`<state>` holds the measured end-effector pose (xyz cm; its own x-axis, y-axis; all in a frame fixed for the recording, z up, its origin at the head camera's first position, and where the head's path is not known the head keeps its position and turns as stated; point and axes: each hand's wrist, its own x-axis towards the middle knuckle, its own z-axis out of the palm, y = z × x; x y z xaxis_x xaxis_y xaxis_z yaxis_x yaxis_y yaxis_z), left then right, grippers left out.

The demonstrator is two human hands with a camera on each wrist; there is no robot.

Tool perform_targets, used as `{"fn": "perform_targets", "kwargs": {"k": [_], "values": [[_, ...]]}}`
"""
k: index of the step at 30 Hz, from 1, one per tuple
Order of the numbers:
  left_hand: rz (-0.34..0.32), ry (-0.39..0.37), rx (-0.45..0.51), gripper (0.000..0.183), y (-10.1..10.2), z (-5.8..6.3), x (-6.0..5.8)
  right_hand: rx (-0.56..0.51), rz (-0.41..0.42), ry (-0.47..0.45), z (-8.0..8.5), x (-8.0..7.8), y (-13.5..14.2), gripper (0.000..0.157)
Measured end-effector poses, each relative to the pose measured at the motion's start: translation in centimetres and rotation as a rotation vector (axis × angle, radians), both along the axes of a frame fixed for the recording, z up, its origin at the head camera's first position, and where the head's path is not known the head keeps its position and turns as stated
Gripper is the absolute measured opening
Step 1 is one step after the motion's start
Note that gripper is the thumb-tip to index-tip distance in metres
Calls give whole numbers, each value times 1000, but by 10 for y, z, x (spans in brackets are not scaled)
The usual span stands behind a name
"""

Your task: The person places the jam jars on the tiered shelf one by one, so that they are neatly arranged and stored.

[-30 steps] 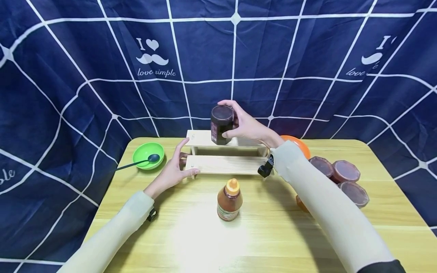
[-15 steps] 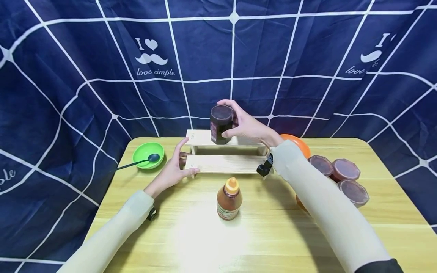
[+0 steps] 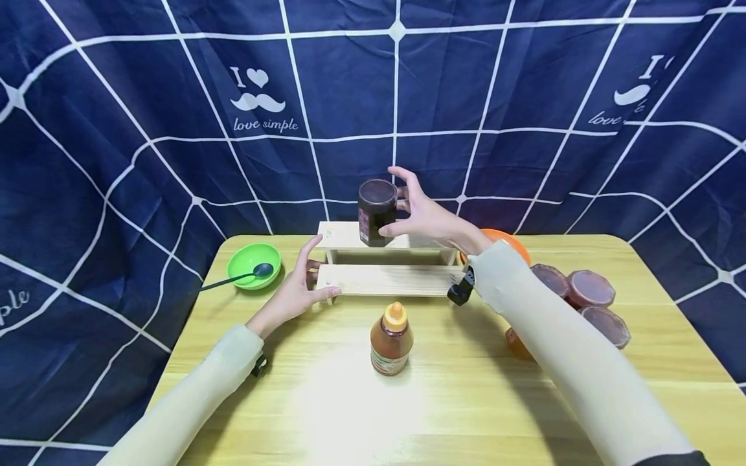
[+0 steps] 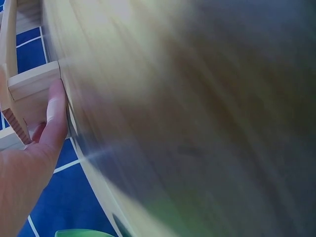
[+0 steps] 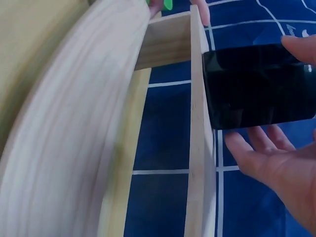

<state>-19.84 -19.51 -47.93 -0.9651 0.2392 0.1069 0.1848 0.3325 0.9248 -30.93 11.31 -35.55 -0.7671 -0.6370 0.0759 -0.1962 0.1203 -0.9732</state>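
A dark jar (image 3: pixel 377 213) with a flat lid stands upright on the upper step of a two-step wooden rack (image 3: pixel 390 281). Around its right side is my right hand (image 3: pixel 428 217), with fingers spread away from it and the thumb close to its front. In the right wrist view a gap shows between the jar (image 5: pixel 259 86) and the fingers (image 5: pixel 247 153). My left hand (image 3: pixel 294 291) holds the left end of the rack, thumb at the lower step and index finger up at the upper one. The left wrist view shows the fingers against the rack's side (image 4: pixel 37 81).
A sauce bottle (image 3: pixel 392 343) with a yellow cap stands before the rack. At left is a green bowl (image 3: pixel 236 262) with a black spoon (image 3: pixel 263 270). Several lidded jars (image 3: pixel 591 289) and an orange dish (image 3: pixel 513 243) are at right, partly behind my right arm. A curtain hangs behind.
My right hand has loosened from the jar; its fingers have lifted off and drawn slightly right. The jar stays in place, and the left hand has not moved.
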Motion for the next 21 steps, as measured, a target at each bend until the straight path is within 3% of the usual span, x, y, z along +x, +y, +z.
{"fn": "perform_targets", "kwargs": {"k": [6,13,21], "values": [[10,-9,-4,117,4,-2,0,1,-40,-17,7,12,12,120],[-5,-20,-13,118,4,1,1,51,-128,25,15,29,27,111],[5,-1,-25,118,3,2,1,-17,-216,11,23,48,46,102]]}}
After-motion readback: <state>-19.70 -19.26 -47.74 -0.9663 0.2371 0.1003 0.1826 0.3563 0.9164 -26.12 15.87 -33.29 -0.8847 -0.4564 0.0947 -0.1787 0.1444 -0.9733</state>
